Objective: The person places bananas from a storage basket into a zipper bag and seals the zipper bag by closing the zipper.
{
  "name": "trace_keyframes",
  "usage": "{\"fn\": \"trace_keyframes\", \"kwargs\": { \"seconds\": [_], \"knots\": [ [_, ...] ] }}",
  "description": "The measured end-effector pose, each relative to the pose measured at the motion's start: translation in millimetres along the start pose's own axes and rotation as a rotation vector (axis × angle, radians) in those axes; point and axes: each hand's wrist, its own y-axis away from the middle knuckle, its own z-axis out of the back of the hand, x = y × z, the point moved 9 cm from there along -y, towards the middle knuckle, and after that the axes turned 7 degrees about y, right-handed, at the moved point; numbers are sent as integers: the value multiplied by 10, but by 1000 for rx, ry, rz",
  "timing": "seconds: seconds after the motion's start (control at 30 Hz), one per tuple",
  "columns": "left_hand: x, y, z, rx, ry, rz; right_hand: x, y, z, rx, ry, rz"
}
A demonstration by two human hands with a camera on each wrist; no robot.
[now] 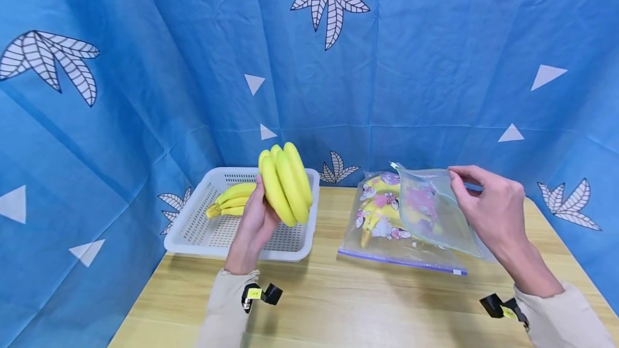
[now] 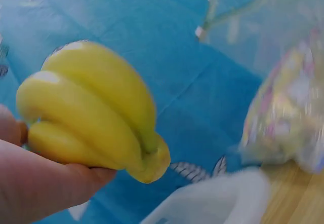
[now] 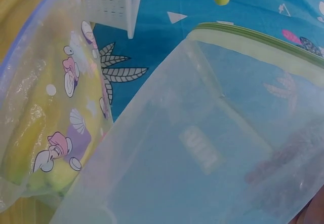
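My left hand (image 1: pixel 253 219) grips a bunch of yellow bananas (image 1: pixel 286 184) and holds it up over the right part of a white plastic basket (image 1: pixel 309 230). In the left wrist view the bunch's stem end (image 2: pixel 152 163) points right, with the thumb along its underside. My right hand (image 1: pixel 493 208) pinches the top edge of a clear zip bag (image 1: pixel 435 208) with a green rim, which hangs from the fingers. Behind and left of it lies a printed zip bag (image 1: pixel 367 246) with a purple seal, holding bananas. The right wrist view shows the green zip edge (image 3: pixel 253 39) up close.
Another banana bunch (image 1: pixel 234 197) lies in the basket at the back left of the wooden table (image 1: pixel 329 294). A blue patterned cloth (image 1: pixel 425 69) hangs behind and at both sides of the table.
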Motion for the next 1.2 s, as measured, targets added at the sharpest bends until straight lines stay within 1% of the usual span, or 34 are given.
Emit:
{"fn": "trace_keyframes", "kwargs": {
  "seconds": [0.07, 0.17, 0.23, 0.27, 0.33, 0.4, 0.43, 0.53, 0.63, 0.73, 0.83, 0.9, 0.97, 1.07, 1.13, 1.2],
  "knots": [
    [60, -14, 40, -11, 147, 37, -13, 8, -4, 0, -1, -2],
    [142, -7, 43, 33, 334, 95, -30, 17, -10, -5, 1, 1],
    [164, 15, 10, 106, 373, 102, -36, 22, -12, -9, 4, 4],
    [172, 29, -6, 139, 368, 102, -37, 23, -11, -11, 8, 6],
    [169, 55, -49, 202, 321, 77, -42, 28, -10, -12, 11, 7],
    [162, 68, -99, 258, 221, 41, -49, 33, -8, -10, 13, 4],
    [164, 70, -112, 265, 179, 30, -52, 34, -8, -9, 13, 2],
    [175, 75, -146, 271, 109, 4, -54, 37, -5, -9, 13, -2],
    [181, 87, -158, 251, 47, -27, -43, 33, -10, -14, 10, 2],
    [190, 116, -197, 230, -53, -69, -32, 25, -12, -21, 13, 8],
    [221, 137, -285, 223, -159, -110, -34, 22, -1, -27, 22, 9],
    [260, 138, -363, 231, -196, -121, -43, 27, 6, -28, 20, 1],
    [312, 127, -441, 251, -199, -117, -50, 37, 4, -26, 16, -5],
    [421, 118, -538, 298, -126, -64, -46, 47, -11, -24, 7, -7],
    [497, 128, -605, 360, -71, -20, -35, 48, -25, -24, 3, -2],
    [557, 142, -697, 449, -50, 4, -24, 48, -30, -26, 0, 1]
  ]
}}
